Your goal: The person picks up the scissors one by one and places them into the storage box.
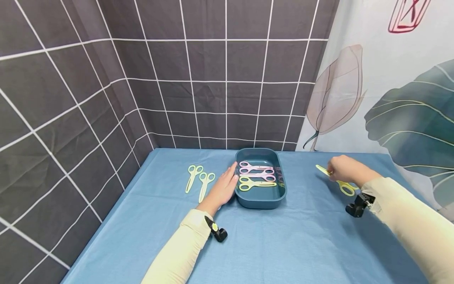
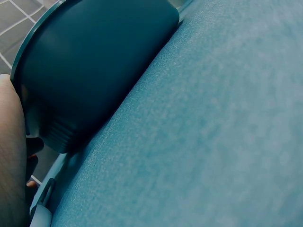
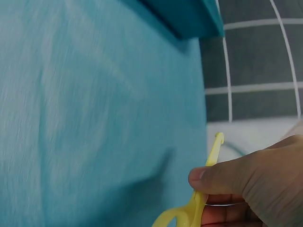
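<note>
1. Head view: the right hand pinches a pair of yellow scissors above the right part of the tabletop, well apart from the tray; the blade points away to the left and the finger loops lie on the wrist side
2. The left hand has its fingers straight and close together, laid along the left side of the blue tray, clamped on nothing
3. Inside the tray three pairs lie in a row from far to near: the far pink scissors with loops to the left, the near pink scissors with loops to the right, then the nearest yellow scissors with loops to the left
4. Left of that hand, two pale yellow pairs rest on the blue cloth, the outer scissors and the inner scissors, side by side, blades towards the person
5. Right wrist view: the thumb presses the held pair around its middle, with bent fingers on the other side
6. Left wrist view: the hand shows at the left edge beside the tray wall, its fingers partly hidden
</note>
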`<control>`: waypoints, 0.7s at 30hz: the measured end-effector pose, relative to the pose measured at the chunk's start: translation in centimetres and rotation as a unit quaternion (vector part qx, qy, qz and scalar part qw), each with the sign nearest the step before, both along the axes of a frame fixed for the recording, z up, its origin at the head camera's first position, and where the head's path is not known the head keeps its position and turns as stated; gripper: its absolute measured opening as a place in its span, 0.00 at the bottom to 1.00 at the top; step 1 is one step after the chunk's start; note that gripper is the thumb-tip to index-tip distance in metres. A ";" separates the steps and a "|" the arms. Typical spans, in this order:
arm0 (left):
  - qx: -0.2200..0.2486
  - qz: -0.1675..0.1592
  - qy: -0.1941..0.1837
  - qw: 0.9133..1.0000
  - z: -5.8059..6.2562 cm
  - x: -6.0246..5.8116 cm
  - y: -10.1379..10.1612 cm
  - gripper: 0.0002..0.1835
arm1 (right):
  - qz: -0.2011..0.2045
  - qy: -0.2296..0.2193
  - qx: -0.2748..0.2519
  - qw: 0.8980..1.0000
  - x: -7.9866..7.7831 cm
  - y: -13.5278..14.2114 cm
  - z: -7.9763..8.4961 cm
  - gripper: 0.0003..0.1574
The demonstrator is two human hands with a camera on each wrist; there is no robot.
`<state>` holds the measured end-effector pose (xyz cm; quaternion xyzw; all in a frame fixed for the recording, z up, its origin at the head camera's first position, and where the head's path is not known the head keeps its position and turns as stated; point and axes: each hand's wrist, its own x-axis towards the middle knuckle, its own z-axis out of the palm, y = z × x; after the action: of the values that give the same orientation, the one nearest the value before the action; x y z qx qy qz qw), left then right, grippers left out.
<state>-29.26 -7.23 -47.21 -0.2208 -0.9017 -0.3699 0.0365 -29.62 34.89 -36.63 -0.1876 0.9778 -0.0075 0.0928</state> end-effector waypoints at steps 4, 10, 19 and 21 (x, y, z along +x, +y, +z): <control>-0.002 0.000 0.002 1.000 -0.1 -0.1 0.0 0.31 | 0.032 0.032 -0.006 0.999 0.0 -2.4 1.1 0.09; -0.007 0.003 0.000 1.000 -0.1 0.0 0.0 0.31 | 0.080 0.071 -0.010 0.994 0.0 -6.7 2.9 0.07; -0.007 0.003 -0.003 1.000 0.0 0.0 0.0 0.31 | 0.119 0.078 -0.005 0.990 -0.1 -12.6 4.1 0.08; -0.009 0.003 -0.003 1.000 0.0 0.0 0.0 0.31 | 0.137 0.082 -0.003 0.987 0.0 -13.6 4.0 0.07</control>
<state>-29.23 -7.24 -47.22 -0.2177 -0.9057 -0.3623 0.0328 -29.64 21.26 -32.67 -0.3204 0.9470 0.0181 0.0117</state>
